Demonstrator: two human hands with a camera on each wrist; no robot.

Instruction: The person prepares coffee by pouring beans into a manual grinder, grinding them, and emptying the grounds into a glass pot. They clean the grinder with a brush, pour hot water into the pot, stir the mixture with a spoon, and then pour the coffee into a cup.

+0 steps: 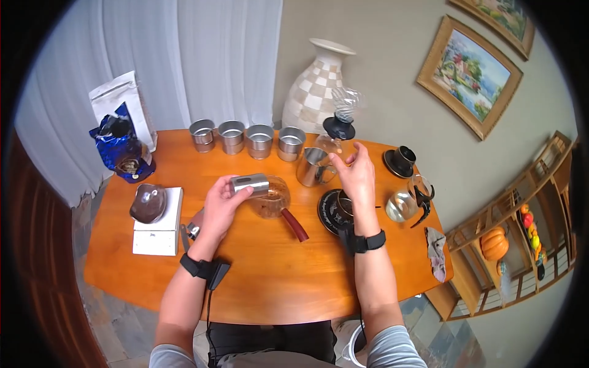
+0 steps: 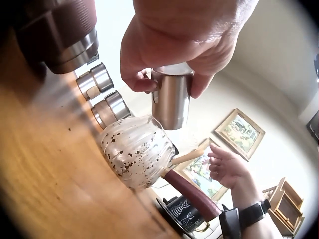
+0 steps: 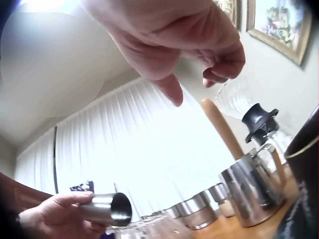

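Observation:
My left hand grips a brushed steel cylinder with a slot in its side, tilted over a clear glass pot with a dark red handle. In the right wrist view the cylinder's open, dark mouth faces right. Dark specks dot the pot's glass in the left wrist view. My right hand hovers beside the steel pitcher, fingers loosely bent and holding nothing. A wooden stick stands up from that pitcher.
Several steel-rimmed cups line the back edge. At left are a white scale with a brown bowl and blue and white bags. To the right stand a black cup, a glass jug and a grey cloth.

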